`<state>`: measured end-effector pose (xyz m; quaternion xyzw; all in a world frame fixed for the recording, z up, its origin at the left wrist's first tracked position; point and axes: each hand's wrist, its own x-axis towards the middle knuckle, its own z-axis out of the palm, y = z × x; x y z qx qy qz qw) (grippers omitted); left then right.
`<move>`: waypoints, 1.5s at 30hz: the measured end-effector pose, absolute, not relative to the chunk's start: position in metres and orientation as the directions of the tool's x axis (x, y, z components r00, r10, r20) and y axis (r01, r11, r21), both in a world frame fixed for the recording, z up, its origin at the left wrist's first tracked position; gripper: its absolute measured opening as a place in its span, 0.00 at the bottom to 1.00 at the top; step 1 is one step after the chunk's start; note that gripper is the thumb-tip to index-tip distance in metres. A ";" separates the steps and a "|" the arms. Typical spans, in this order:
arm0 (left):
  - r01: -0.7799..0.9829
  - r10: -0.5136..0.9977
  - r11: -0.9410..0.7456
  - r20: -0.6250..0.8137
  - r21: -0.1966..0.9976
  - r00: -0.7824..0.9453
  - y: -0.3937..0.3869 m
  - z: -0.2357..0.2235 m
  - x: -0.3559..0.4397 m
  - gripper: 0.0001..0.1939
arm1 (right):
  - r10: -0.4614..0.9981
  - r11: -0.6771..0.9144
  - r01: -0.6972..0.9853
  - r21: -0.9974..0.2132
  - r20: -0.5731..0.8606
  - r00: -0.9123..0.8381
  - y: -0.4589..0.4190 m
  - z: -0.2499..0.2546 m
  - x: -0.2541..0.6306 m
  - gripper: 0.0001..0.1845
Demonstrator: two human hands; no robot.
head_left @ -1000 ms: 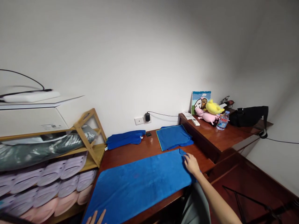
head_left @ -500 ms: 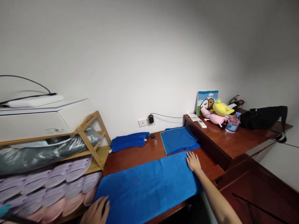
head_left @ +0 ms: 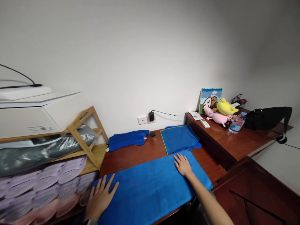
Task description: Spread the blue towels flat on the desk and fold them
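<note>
A blue towel lies spread flat along the front of the reddish-brown desk. My left hand is at the towel's left end, palm down with its fingers spread. Toward the towel's far right part rests my right hand, also flat with fingers apart. Neither hand grips the cloth. Behind the towel, a folded blue cloth with green edging lies at the right, its corner close to the towel's far edge. Another folded blue cloth lies by the wall at the left.
On the left, a wooden rack holds lilac and pink slippers under a white box. A plugged-in charger is on the wall. The raised right surface carries a water bottle, plush toys, a remote and a black bag.
My left hand has moved up and right onto the towel's left end, fingers spreading. My right hand has slid left from the towel's right end. The view has shifted slightly.
</note>
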<state>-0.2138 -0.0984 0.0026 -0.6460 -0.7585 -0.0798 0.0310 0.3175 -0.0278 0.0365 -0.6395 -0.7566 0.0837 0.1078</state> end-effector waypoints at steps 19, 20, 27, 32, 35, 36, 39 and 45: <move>0.990 0.977 0.133 0.164 0.048 -0.139 -0.106 0.035 -0.202 0.40 | 0.975 0.220 0.933 -0.284 0.074 -0.207 -0.032 0.049 0.311 0.32; 0.988 0.978 0.146 0.143 0.057 -0.153 -0.101 0.036 -0.201 0.40 | 0.977 0.215 0.933 -0.288 0.061 -0.206 -0.029 0.048 0.308 0.32; 0.952 0.942 0.285 0.151 0.109 -0.300 -0.086 0.032 -0.194 0.40 | 0.998 -0.049 0.977 -0.210 -0.043 0.040 -0.012 0.044 0.373 0.34; 0.962 0.931 0.251 0.247 0.107 -0.270 -0.084 0.041 -0.171 0.38 | 0.979 -0.202 0.964 -0.172 -0.024 0.201 -0.020 0.056 0.383 0.33; 0.990 0.947 0.021 0.315 0.141 -0.065 -0.081 0.046 -0.123 0.35 | 0.993 -0.032 0.972 -0.231 0.105 0.058 -0.036 0.054 0.320 0.33; 0.985 0.949 -0.080 0.313 0.155 0.028 -0.079 0.047 -0.101 0.34 | 0.989 0.093 0.958 -0.270 0.135 -0.058 -0.042 0.052 0.290 0.33; 0.944 0.943 -0.272 0.249 0.185 0.223 -0.070 0.047 -0.040 0.31 | 0.907 0.421 0.824 -0.379 0.186 -0.378 -0.056 0.045 0.198 0.34; 0.971 0.980 -0.137 0.172 0.195 0.104 -0.056 0.027 -0.042 0.32 | 0.918 0.391 0.829 -0.399 0.101 -0.384 -0.041 0.046 0.165 0.33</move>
